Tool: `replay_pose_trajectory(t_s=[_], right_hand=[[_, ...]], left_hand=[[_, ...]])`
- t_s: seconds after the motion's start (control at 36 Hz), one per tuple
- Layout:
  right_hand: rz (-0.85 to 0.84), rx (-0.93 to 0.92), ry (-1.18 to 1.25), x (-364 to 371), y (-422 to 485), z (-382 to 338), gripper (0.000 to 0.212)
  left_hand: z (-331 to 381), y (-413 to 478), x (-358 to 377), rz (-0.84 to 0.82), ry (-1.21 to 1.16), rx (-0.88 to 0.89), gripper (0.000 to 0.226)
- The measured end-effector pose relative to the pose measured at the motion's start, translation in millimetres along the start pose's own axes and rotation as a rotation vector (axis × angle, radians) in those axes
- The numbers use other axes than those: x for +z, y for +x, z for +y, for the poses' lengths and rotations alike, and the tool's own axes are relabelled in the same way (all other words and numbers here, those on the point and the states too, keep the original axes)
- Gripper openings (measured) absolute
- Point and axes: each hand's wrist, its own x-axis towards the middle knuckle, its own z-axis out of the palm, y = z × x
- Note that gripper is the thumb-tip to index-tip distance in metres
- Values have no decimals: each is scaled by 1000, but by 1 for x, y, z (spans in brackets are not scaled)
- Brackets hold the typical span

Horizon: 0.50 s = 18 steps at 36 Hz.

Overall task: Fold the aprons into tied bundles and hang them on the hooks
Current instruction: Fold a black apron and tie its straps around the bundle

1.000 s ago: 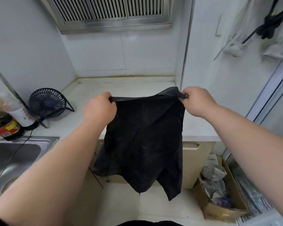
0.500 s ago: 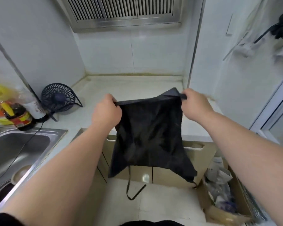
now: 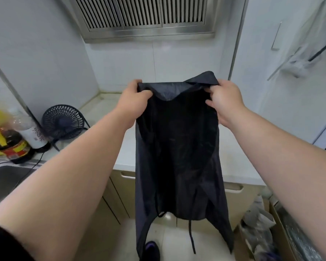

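L grip [image 3: 134, 99], R grip [image 3: 225, 100]: limp blk apron [image 3: 177, 147]

Fan [image 3: 63, 121] and bottles [image 3: 17, 146] far left.

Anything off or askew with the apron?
The black apron hangs uneven: its top edge sags between the left hand and right hand, a flap sticks up by the right, and straps dangle loose below. No visible damage.

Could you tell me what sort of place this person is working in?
Most likely a small home kitchen: a steel sink, a slatted range hood overhead, and sauce bottles on the countertop.
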Motion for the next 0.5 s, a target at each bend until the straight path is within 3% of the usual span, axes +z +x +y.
replay_pose_trajectory(t_s=[0.08, 0.14, 0.19, 0.28, 0.39, 0.5], right_hand=[[-46, -81, -68, 12, 28, -2, 31], [-65, -120, -140, 24, 52, 1, 32], [-69, -151, -204, 37, 82, 3, 35], [-42, -164, -263, 55, 122, 5, 45], [-14, -184, -294, 88, 184, 3, 37], [17, -180, -325, 116, 241, 7, 43]], left_hand=[[1, 31, 4, -84, -50, 9, 31], [-3, 57, 6, -111, -44, 0, 57], [-8, 90, 7, -123, -24, 0, 69], [-16, 138, 7, -126, -22, 0, 72], [-26, 213, 7, -149, -27, 8, 68], [-35, 275, 8, -176, -82, -2, 70]])
